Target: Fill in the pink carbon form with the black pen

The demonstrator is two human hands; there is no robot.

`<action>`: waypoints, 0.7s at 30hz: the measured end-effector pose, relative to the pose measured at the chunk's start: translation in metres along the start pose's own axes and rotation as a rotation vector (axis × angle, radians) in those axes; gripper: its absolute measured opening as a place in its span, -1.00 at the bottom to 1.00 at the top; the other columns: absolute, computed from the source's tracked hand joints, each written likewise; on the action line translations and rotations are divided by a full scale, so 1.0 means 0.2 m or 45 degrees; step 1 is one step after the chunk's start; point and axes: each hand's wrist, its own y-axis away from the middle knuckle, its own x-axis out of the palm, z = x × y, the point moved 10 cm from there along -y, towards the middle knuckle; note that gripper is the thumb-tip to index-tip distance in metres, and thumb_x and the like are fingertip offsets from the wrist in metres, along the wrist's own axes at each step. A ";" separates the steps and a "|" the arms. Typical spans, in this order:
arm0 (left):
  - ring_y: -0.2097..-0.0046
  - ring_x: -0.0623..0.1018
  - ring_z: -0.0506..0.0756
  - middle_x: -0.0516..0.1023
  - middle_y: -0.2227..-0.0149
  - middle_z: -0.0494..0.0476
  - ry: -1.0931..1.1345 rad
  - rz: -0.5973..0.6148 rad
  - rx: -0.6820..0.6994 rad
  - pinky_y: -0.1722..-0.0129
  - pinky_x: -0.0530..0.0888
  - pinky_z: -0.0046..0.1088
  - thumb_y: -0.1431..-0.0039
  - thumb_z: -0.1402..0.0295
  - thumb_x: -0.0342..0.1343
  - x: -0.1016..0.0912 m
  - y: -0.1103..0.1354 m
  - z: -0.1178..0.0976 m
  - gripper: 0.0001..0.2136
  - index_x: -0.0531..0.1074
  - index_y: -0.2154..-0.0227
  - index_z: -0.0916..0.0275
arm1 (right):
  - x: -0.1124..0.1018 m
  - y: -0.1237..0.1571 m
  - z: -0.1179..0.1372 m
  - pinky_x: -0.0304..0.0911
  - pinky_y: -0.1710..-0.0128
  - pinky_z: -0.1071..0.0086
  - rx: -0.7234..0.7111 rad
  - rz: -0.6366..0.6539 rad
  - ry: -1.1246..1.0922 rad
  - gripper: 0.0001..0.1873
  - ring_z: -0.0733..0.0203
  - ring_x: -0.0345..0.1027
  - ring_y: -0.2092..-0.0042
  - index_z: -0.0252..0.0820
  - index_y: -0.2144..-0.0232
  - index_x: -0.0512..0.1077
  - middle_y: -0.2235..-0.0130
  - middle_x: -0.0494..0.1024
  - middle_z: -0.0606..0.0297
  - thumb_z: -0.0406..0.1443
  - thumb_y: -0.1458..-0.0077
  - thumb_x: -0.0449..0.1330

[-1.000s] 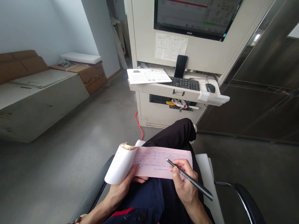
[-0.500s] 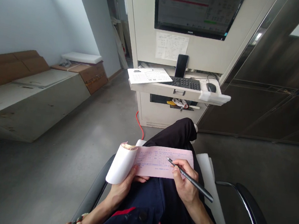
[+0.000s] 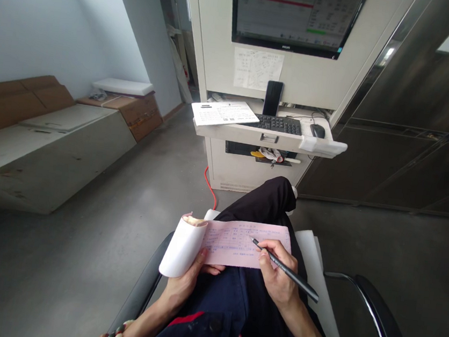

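Note:
A pink form pad (image 3: 226,239) with printed lines rests on my lap, its upper sheets curled back into a white roll (image 3: 181,247) on the left. My left hand (image 3: 190,278) grips the pad at its lower left, thumb on top and fingers partly hidden beneath. In my right hand (image 3: 281,275) is a dark pen (image 3: 293,276), pinched between thumb and fingers. Its tip points up and left over the pink sheet; whether it touches the paper I cannot tell. The heel of this hand lies by the pad's right end.
Ahead stands a cabinet with a monitor (image 3: 294,19). Its pulled-out drawer (image 3: 248,134) bears a keyboard (image 3: 280,124), a mouse (image 3: 317,131), a phone (image 3: 273,98) and a printed sheet (image 3: 222,113). A chair armrest (image 3: 381,321) is at my right; boxes (image 3: 133,112) stand left.
Both hands, the pad and the pen stay almost where they were. Only a very slight shift of the pen shows.

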 end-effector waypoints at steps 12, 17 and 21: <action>0.40 0.58 0.18 0.59 0.42 0.31 -0.008 0.028 0.001 0.27 0.56 -0.39 0.00 -0.03 0.30 -0.01 0.01 0.02 -0.55 0.56 0.43 0.37 | 0.00 0.00 -0.01 0.36 0.31 0.48 0.026 -0.023 0.007 -0.87 0.25 0.50 0.35 -0.16 0.32 0.44 0.37 0.58 0.32 -0.40 -0.13 0.09; 0.38 0.58 0.18 0.60 0.38 0.33 0.017 0.048 -0.003 0.24 0.56 -0.38 -0.04 0.00 0.29 -0.01 0.00 0.03 -0.56 0.55 0.41 0.39 | -0.01 0.01 -0.01 0.37 0.31 0.46 0.041 -0.022 -0.012 -0.88 0.24 0.50 0.34 -0.16 0.32 0.44 0.37 0.58 0.31 -0.39 -0.14 0.10; 0.40 0.58 0.18 0.60 0.36 0.38 0.028 0.013 -0.018 0.25 0.56 -0.36 -0.03 0.00 0.30 -0.01 0.00 0.02 -0.53 0.54 0.38 0.43 | -0.02 0.02 -0.03 0.41 0.33 0.43 0.067 -0.039 -0.084 -0.85 0.22 0.50 0.35 -0.16 0.26 0.44 0.38 0.57 0.30 -0.36 -0.19 0.07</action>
